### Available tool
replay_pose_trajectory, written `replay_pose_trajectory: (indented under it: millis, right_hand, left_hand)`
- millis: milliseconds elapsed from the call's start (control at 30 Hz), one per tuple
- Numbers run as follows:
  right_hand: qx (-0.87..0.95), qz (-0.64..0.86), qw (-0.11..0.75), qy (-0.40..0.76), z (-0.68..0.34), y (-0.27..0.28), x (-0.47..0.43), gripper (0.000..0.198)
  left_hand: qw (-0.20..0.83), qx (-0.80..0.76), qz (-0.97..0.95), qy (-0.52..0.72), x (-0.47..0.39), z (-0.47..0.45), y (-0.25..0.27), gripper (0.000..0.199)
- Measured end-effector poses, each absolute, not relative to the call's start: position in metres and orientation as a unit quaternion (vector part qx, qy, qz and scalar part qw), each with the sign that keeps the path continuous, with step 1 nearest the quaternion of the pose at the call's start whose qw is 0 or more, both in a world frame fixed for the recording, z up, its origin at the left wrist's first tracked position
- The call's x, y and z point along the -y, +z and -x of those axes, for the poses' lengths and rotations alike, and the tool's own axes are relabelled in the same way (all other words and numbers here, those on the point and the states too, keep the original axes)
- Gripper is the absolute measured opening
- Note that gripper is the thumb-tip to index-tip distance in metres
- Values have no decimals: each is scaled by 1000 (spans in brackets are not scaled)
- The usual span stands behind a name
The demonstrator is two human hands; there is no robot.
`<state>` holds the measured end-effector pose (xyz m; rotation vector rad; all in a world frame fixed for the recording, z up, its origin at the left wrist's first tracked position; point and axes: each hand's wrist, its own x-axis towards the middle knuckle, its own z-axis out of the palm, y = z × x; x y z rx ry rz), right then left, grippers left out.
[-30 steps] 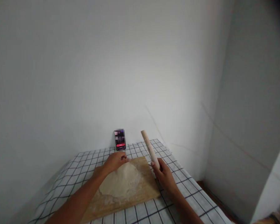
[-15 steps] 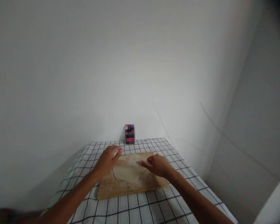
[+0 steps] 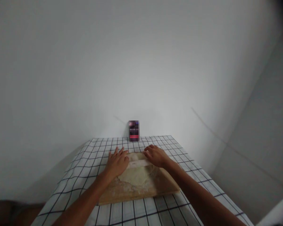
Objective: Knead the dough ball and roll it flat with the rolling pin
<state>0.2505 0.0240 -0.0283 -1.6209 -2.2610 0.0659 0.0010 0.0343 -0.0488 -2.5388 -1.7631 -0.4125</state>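
A wooden board (image 3: 122, 196) lies on the table, dusted with flour. Flattened pale dough (image 3: 134, 176) is spread over its middle. Across the dough's far part runs a pale, floured rolling pin (image 3: 138, 163), both its ends hidden beneath my hands. My left hand (image 3: 118, 162) presses on the left end with fingers spread and stretched forward. At the other end, my right hand (image 3: 156, 156) has its fingers bent over the pin; the underside of its grip is hidden. A small pale lump (image 3: 133, 156), perhaps dough, shows just beyond the pin.
A white tablecloth with dark grid lines (image 3: 82, 171) covers the table. At its far edge a dark upright item (image 3: 134, 131), blurred by pixels, leans near the wall (image 3: 141, 62). Another wall (image 3: 261, 125) stands to the right.
My left hand has come down onto the pin and its fingers have spread. My right hand's thumb and fingers have shifted to bend over the pin. The view has tilted slightly.
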Motion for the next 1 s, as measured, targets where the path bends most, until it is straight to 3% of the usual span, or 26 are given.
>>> replay_pose_trajectory:
  millis: [267,567,1000]
  right_hand:
    - [808,556,192,41,-254,-40,-14,41]
    - [779,572,258,-9,-254,-68,46,48]
    - [796,581,164,49,-245,-34,-38,52]
  left_hand:
    - [104,568,789,-211,4,-12,-54,49]
    - [92,483,822,-287,45,-4,-74,48]
    - [48,561,811,-159,-38,-5,-52,45]
